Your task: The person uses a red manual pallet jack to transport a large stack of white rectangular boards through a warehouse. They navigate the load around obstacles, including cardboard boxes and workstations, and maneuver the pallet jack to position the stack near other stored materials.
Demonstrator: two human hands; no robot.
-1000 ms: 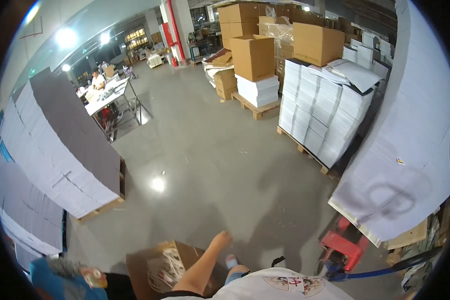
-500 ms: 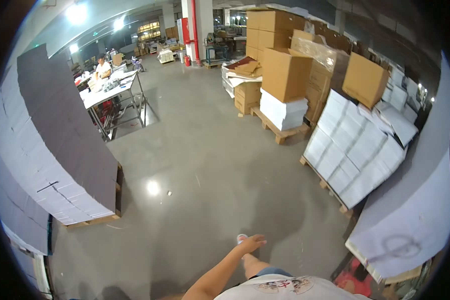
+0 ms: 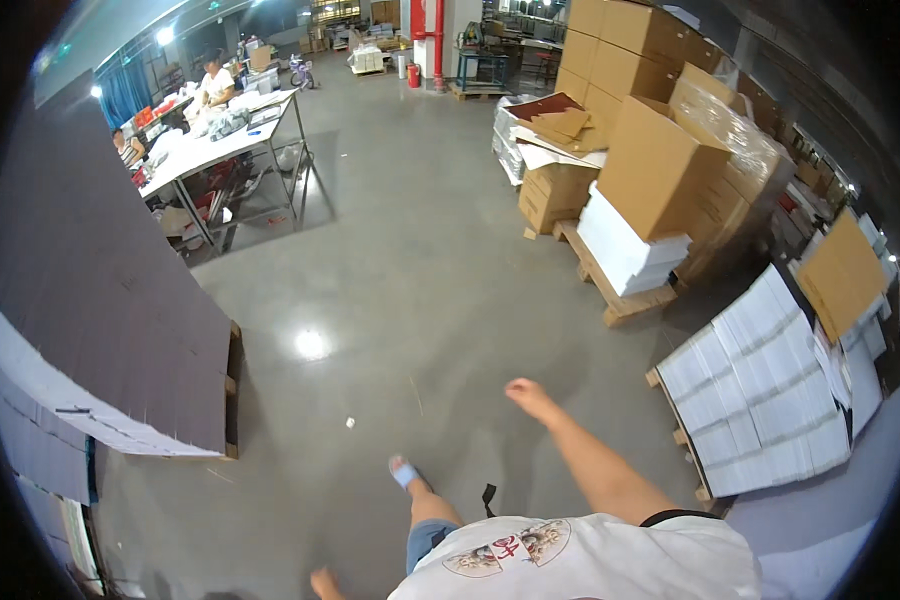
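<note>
You appear to be mid-walk, your right hand (image 3: pixel 530 398) right of centre with no load seen, your left hand (image 3: pixel 323 583) at the lower edge; whether the fingers of either are apart or together cannot be told. The nearest goods, a white paper stack (image 3: pixel 755 385) at lower right and a grey stack (image 3: pixel 110 270) at left, stand untouched; the next move likely calls for steady footing between them.

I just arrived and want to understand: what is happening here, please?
A person in a white shirt stands with one foot forward on the floor, perhaps walking. The right hand is out in front and seems to hold nothing; the left hand shows only partly at the lower edge. Cardboard boxes and white stacks stand on the right. Two others are by a white table at left.
</note>
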